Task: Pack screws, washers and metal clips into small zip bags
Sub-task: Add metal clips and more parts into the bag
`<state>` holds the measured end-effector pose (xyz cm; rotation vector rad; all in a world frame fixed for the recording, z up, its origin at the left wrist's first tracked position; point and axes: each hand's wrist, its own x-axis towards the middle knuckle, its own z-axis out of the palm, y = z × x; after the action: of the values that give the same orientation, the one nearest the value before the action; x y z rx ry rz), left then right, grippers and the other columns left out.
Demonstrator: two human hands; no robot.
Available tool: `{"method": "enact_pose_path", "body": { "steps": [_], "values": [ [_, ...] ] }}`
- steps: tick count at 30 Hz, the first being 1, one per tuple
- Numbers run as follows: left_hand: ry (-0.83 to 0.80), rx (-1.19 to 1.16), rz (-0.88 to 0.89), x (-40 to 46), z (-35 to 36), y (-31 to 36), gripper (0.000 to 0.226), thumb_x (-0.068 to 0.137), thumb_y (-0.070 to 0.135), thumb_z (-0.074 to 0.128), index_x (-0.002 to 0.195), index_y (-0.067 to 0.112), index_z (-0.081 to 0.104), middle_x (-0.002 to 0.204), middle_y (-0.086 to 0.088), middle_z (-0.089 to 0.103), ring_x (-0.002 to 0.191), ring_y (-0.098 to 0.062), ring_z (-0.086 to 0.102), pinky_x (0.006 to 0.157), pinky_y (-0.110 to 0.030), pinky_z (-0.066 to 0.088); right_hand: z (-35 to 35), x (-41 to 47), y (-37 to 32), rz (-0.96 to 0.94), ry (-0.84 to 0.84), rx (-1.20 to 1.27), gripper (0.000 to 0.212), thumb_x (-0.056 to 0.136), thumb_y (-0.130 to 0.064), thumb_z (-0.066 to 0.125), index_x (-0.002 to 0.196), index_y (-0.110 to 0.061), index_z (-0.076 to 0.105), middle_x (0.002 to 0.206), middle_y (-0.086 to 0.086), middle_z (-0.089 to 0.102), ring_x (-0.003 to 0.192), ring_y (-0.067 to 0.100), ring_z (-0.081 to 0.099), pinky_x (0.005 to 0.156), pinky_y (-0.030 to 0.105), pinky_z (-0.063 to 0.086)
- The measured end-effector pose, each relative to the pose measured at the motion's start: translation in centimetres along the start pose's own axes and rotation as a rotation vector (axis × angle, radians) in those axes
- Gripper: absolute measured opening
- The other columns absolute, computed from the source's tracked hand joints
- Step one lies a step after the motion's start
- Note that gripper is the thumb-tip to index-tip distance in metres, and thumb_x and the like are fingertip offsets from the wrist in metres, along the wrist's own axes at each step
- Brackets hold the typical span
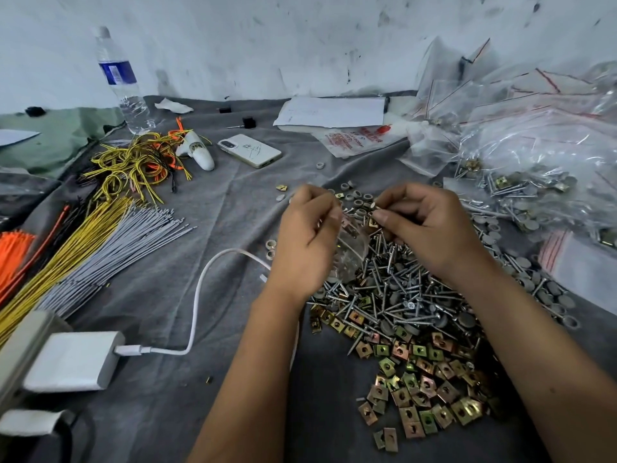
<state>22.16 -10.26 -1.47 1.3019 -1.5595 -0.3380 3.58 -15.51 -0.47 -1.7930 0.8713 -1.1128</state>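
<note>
Left hand (pixel 305 238) pinches a clear zip bag (pixel 350 252) over the screws (pixel 394 289); right hand (pixel 430 228) pinches its rim with a small piece.

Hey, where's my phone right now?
The phone lies on the grey cloth, far centre-left, between the wire bundle and the printed bag.
</note>
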Motion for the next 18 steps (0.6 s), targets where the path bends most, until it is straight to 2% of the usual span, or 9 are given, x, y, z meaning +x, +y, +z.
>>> {"method": "enact_pose_path", "body": {
  "steps": [5,8,12,16,18],
  "values": [
    [-0.042,0.027,0.041,0.01,0.41,0.07,0.027,0.099,0.015,0.051,0.078,-0.001,0.059,0.104,-0.013,0.052,0.099,-0.027,0.051,0.087,-0.036,0.044,0.42,-0.20,-0.41,-0.070,0.006,-0.010,0.010,0.091,-0.013,0.076,0.094,-0.019,0.069,0.074,0.000,0.077,0.056,0.013,0.068,0.052,0.017,0.048],
    [-0.032,0.019,0.041,-0.01,0.62,0.18,0.027,0.099,0.014,0.051,0.078,-0.001,0.059,0.104,-0.013,0.052,0.098,-0.026,0.052,0.085,-0.033,0.044,0.85,-0.43,-0.52,-0.101,-0.035,-0.068,0.009,0.091,-0.011,0.075,0.093,-0.016,0.067,0.074,-0.002,0.077,0.050,0.022,0.067,0.050,0.025,0.053],
    [-0.009,-0.015,0.000,0.07,0.57,0.11,0.024,0.097,0.014,0.050,0.079,0.000,0.059,0.107,-0.009,0.053,0.102,-0.023,0.052,0.089,-0.028,0.043,1.06,-0.68,-0.46,-0.133,-0.103,-0.167,0.010,0.092,-0.011,0.074,0.093,-0.017,0.066,0.075,-0.008,0.076,0.046,0.018,0.067,0.048,0.027,0.054],
    [0.033,-0.072,-0.026,0.12,0.47,0.14,0.025,0.098,0.016,0.050,0.078,0.003,0.059,0.110,-0.010,0.054,0.104,-0.021,0.054,0.091,-0.028,0.043,0.92,-0.79,-0.44,-0.167,-0.091,-0.184,0.004,0.096,-0.022,0.068,0.096,-0.023,0.064,0.085,-0.009,0.078,0.044,0.016,0.067,0.047,0.024,0.051],
    [0.051,-0.084,-0.041,0.21,0.36,0.14,0.024,0.098,0.017,0.050,0.077,0.010,0.058,0.110,-0.010,0.054,0.105,-0.019,0.054,0.092,-0.026,0.042,0.74,-0.66,-0.52,-0.168,-0.035,-0.133,0.005,0.098,-0.023,0.066,0.096,-0.027,0.063,0.094,-0.009,0.079,0.046,0.018,0.068,0.046,0.028,0.052]
  ]
}}
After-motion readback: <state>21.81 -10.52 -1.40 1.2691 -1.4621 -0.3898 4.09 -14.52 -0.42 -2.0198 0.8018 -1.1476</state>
